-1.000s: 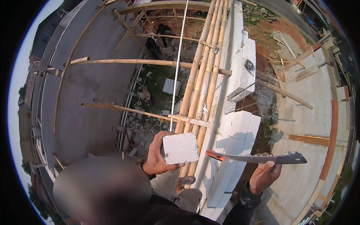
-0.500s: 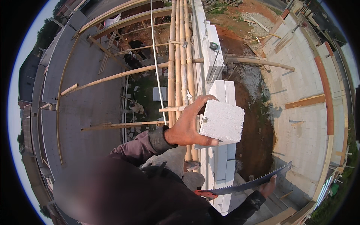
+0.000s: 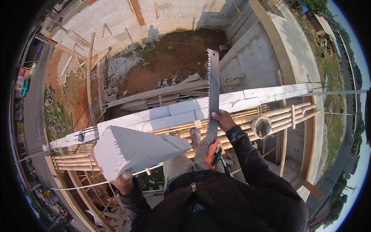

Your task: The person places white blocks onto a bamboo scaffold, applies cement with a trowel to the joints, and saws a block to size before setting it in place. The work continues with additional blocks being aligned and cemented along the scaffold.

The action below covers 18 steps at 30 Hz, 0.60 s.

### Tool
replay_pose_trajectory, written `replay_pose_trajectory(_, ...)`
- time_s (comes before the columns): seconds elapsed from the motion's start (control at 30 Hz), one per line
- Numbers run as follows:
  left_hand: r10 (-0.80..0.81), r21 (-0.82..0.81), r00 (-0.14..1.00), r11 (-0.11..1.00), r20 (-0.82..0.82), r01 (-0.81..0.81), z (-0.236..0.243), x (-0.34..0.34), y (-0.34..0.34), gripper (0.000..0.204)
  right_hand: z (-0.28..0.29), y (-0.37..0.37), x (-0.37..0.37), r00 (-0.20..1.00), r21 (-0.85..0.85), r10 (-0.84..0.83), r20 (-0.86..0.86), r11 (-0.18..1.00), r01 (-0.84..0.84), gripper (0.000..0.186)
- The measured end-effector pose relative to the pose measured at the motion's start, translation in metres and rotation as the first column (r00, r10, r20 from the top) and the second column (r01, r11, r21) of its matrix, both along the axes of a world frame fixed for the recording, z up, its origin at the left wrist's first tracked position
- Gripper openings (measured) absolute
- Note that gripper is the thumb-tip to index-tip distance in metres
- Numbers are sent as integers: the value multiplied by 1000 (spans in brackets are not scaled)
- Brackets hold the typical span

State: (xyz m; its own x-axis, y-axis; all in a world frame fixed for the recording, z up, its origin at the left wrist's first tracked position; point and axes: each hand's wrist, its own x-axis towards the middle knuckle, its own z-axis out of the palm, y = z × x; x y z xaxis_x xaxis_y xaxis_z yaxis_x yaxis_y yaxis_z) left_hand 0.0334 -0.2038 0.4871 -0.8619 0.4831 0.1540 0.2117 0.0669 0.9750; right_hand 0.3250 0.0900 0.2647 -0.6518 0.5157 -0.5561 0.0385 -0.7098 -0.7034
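My left hand (image 3: 123, 182) is wrapped round the lower edge of a long white lightweight concrete block (image 3: 139, 149), part of the hand hidden behind it. The block's rough end faces up to the left, and a dark line crosses it near its narrow-looking far end. In my right hand (image 3: 224, 120) is a hand saw (image 3: 213, 83), gripped by the blade's smooth back edge. Its toothed blade points away from me, and its orange and black handle (image 3: 213, 154) hangs near my lap. The saw and block are apart.
A white block wall top (image 3: 181, 118) runs across in front. Bamboo poles (image 3: 284, 115) lie alongside it under my sandalled feet. A grey bucket (image 3: 261, 127) stands on them at right. A tape measure (image 3: 80, 137) rests on the wall at left. Beyond the wall the ground drops to bare earth (image 3: 177, 54).
The view has swung round to face across the wall. The block has come over to my left, and more of its length shows. The saw now stands upright in front of me.
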Motion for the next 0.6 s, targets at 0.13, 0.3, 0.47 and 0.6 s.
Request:
replay_pose_trajectory(0.13, -222, 3, 974, 975, 52, 222, -11, 5, 57, 105, 0, -78, 53, 995, -1, -90, 53, 996, 90, 41)
replay_pose_trajectory(0.3, -471, -23, 881, 881, 41, 472, -13, 43, 143, 110, 2, -138, 95, 967, 39, -194, 167, 981, 191, 53)
replay_pose_trajectory(0.47, -667, 4, 745, 745, 25, 667, -16, 86, 205, 107, -2, -175, 131, 844, 202, -428, 324, 902, 380, 38)
replay_pose_trajectory(0.6, -793, 53, 609, 610, 20, 791, -7, 124, 248, 95, 0, -194, 190, 725, 61, -608, 324, 778, 625, 40)
